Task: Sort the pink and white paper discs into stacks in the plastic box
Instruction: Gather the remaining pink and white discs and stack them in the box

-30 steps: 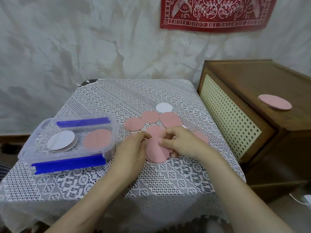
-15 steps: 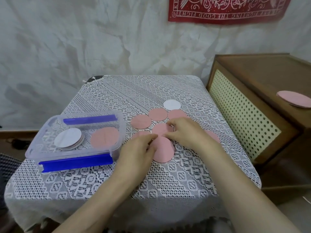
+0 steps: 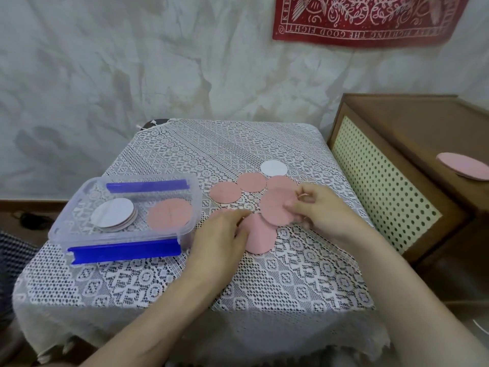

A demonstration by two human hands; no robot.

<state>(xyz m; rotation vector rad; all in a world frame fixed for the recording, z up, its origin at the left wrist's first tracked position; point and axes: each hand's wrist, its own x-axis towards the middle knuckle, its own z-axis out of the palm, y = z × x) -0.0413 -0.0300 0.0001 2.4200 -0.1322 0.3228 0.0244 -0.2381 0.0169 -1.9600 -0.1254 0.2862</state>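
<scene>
On the lace-covered table (image 3: 238, 144), the plastic box (image 3: 119, 238) holds a white stack (image 3: 113, 215) and a pink stack (image 3: 169, 214). The right hand (image 3: 321, 210) now pinches a pink disc (image 3: 276, 207), which has shifted over the near disc (image 3: 259, 238). The left hand (image 3: 221, 234) covers that disc's edge, and its grip cannot be made out.

A single head-worn wide-angle view looks forward and down from close above, left grip (image 3: 222, 233) and right grip (image 3: 318, 209) mid-frame, table (image 3: 291, 282) beneath them.

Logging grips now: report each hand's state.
Left hand: touching the lower pink paper disc; grip cannot be told.
Right hand: pinching the upper pink paper disc.
</scene>
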